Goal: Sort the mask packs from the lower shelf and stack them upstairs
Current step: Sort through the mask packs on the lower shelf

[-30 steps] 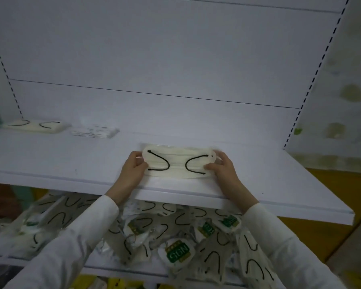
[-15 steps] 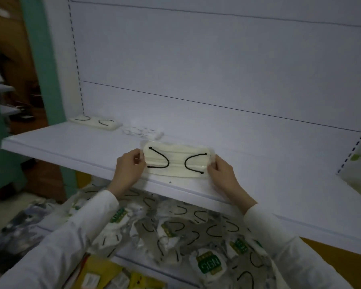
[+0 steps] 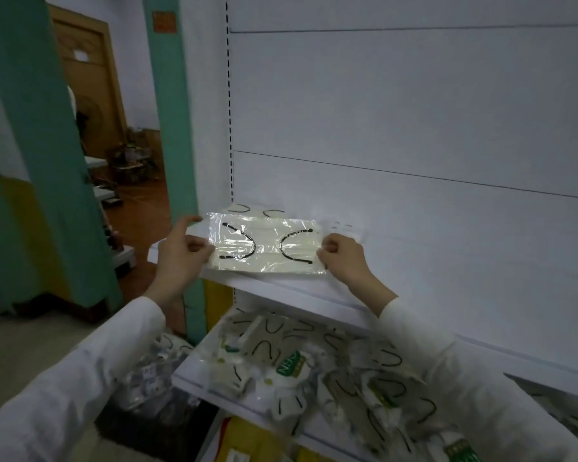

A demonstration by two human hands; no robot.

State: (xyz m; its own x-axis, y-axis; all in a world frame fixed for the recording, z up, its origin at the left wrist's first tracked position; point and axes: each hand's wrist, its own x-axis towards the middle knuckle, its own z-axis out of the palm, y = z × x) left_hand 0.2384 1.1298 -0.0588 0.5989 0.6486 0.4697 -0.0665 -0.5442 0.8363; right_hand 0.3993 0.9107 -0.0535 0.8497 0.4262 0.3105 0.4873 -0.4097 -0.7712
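A white shelving unit with plain back panels (image 3: 414, 111) fills the view. Green pillars (image 3: 47, 161) and a wooden door (image 3: 87, 78) stand off to the left.

The hands hold one mask pack (image 3: 267, 248) flat and level just above the left front corner of the upper shelf (image 3: 447, 295). The left hand (image 3: 181, 255) pinches its left short end, with one finger laid along the top edge. The right hand (image 3: 342, 258) is curled round its right end.

The step looks like setting it on the stacked pack (image 3: 247, 210) at the shelf's back left corner. To do that well, keep it level, square its edges over that pack, lower it flat, and let go with both hands together so the slick wrap does not slide.

The pack is a cream folded mask with two black ear loops, inside a clear, crinkled, glossy sleeve. It is probably light and floppy.

The heap of packs (image 3: 314, 361) on the lower shelf (image 3: 194, 381) is unsorted.
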